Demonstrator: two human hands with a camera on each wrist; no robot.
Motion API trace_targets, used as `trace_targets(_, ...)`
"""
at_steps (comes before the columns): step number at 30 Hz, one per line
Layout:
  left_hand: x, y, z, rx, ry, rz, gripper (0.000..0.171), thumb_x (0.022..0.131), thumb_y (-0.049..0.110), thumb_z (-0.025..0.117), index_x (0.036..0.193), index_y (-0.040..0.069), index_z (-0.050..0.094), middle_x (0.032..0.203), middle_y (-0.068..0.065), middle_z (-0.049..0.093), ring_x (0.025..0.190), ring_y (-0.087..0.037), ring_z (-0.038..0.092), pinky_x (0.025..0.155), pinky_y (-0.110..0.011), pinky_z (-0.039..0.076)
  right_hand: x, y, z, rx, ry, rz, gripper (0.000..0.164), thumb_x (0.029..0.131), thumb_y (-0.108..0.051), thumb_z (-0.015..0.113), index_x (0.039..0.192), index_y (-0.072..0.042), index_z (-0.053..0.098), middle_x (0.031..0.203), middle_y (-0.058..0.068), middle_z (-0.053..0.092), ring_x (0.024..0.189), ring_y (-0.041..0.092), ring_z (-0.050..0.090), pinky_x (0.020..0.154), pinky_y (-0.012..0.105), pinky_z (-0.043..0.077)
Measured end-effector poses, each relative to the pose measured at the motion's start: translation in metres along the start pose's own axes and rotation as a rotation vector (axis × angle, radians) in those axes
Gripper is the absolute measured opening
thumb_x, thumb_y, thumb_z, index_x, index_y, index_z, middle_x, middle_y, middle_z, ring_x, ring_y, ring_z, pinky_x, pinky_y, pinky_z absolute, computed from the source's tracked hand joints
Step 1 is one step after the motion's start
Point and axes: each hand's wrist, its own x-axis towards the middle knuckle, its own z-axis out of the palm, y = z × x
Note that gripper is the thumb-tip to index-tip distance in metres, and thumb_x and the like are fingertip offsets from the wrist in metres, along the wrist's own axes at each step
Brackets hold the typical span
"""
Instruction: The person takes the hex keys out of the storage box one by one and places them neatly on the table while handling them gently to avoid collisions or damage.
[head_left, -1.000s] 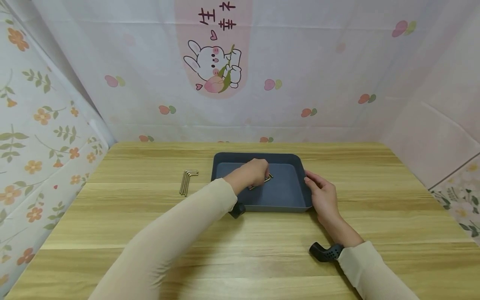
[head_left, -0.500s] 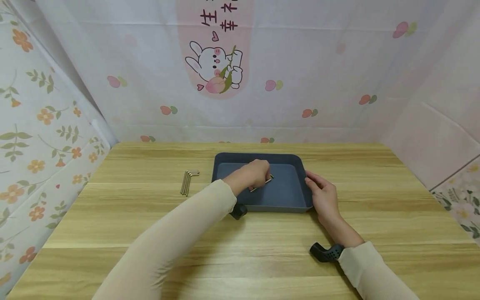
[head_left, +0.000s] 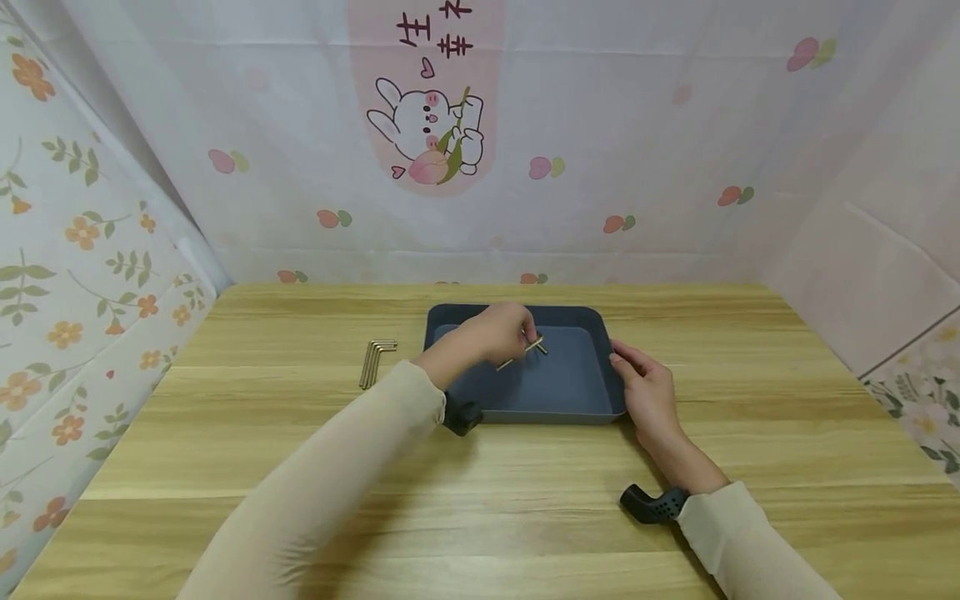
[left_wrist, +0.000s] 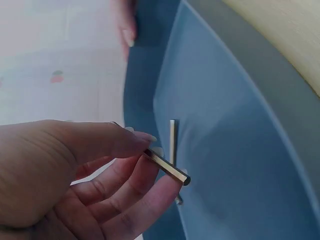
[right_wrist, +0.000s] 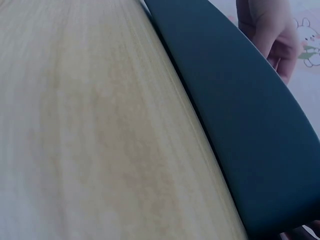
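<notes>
My left hand (head_left: 495, 331) is over the dark blue-grey tray (head_left: 570, 383), pinching a brass-coloured hex key (left_wrist: 167, 167) between thumb and fingertips. Another hex key (left_wrist: 173, 142) lies on the tray floor behind it, partly hidden by the fingers. My right hand (head_left: 651, 400) holds the tray's right side, thumb at the rim and fingers along the outer wall. In the right wrist view the tray's outer wall (right_wrist: 235, 100) fills much of the picture. Left of the tray, several hex keys (head_left: 372, 364) lie side by side on the table.
The wooden table (head_left: 525, 500) carries the tray near its back edge. A pale printed curtain (head_left: 570, 108) hangs behind it, with floral cloth (head_left: 82, 292) on the left. Each wrist wears a black camera mount, the right one (head_left: 651, 504) plainly seen.
My left hand has risen and shifted slightly back and left, bringing the pinched hex key up. More of the other key in the tray now shows. The right hand has stayed put.
</notes>
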Motion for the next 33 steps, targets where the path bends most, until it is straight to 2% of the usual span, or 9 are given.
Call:
trace_targets(5, -0.008, -0.005, -0.004, -0.041, 0.038, 0.017, 0.022, 0.098, 0.001, 0.059, 0.12, 0.0, 0.064, 0.085, -0.005, 0.061, 0.063, -0.015, 0.048, 0.06, -0.027, 0.041, 0.001, -0.001, -0.001, 0.001, 0.0, 0.005, 0.043, 0.107, -0.024, 0.051, 0.147, -0.01, 0.053, 0.152, 0.007, 0.053, 0.141, 0.015, 0.045, 0.093, 0.002, 0.038)
trace_targets(11, -0.021, -0.009, -0.005, -0.022, 0.139, 0.026, 0.027, 0.099, 0.006, 0.062, 0.126, 0.005, 0.061, 0.097, -0.006, 0.066, 0.075, -0.016, 0.057, 0.067, -0.028, 0.045, 0.0, -0.002, -0.001, -0.005, -0.007, 0.008, 0.043, 0.107, -0.023, 0.051, 0.148, -0.01, 0.052, 0.153, 0.007, 0.052, 0.142, 0.016, 0.044, 0.093, 0.002, 0.038)
trace_targets(15, -0.029, -0.013, -0.005, -0.036, 0.196, 0.02, 0.035, 0.099, 0.005, 0.062, 0.133, 0.009, 0.056, 0.097, -0.007, 0.067, 0.069, -0.019, 0.06, 0.062, -0.028, 0.045, -0.001, -0.001, -0.001, -0.007, -0.007, 0.008, 0.043, 0.107, -0.023, 0.051, 0.148, -0.009, 0.052, 0.153, 0.007, 0.052, 0.143, 0.016, 0.044, 0.094, 0.003, 0.038)
trace_targets(20, -0.039, -0.022, -0.005, -0.039, 0.264, 0.05, 0.042, 0.098, 0.004, 0.063, 0.138, 0.012, 0.054, 0.096, -0.007, 0.066, 0.064, -0.016, 0.062, 0.061, -0.027, 0.05, -0.001, -0.001, -0.001, -0.007, -0.004, 0.006, 0.043, 0.107, -0.022, 0.051, 0.148, -0.009, 0.052, 0.153, 0.007, 0.052, 0.142, 0.016, 0.045, 0.093, 0.002, 0.038)
trace_targets(27, -0.052, -0.03, -0.006, -0.066, 0.339, 0.054, 0.038, 0.098, 0.004, 0.063, 0.134, 0.015, 0.06, 0.1, -0.007, 0.068, 0.073, -0.016, 0.064, 0.066, -0.028, 0.052, -0.001, -0.001, -0.001, -0.006, -0.009, 0.01, 0.044, 0.107, -0.023, 0.051, 0.149, -0.01, 0.052, 0.154, 0.007, 0.051, 0.142, 0.017, 0.045, 0.092, 0.002, 0.038)
trace_targets(33, -0.063, -0.037, -0.01, -0.137, 0.381, 0.05, 0.04, 0.098, 0.001, 0.061, 0.136, 0.014, 0.059, 0.101, -0.01, 0.065, 0.081, -0.02, 0.065, 0.068, -0.028, 0.052, -0.001, -0.002, -0.001, -0.002, -0.004, 0.011, 0.043, 0.107, -0.023, 0.051, 0.148, -0.01, 0.052, 0.153, 0.007, 0.052, 0.141, 0.016, 0.045, 0.091, 0.002, 0.038)
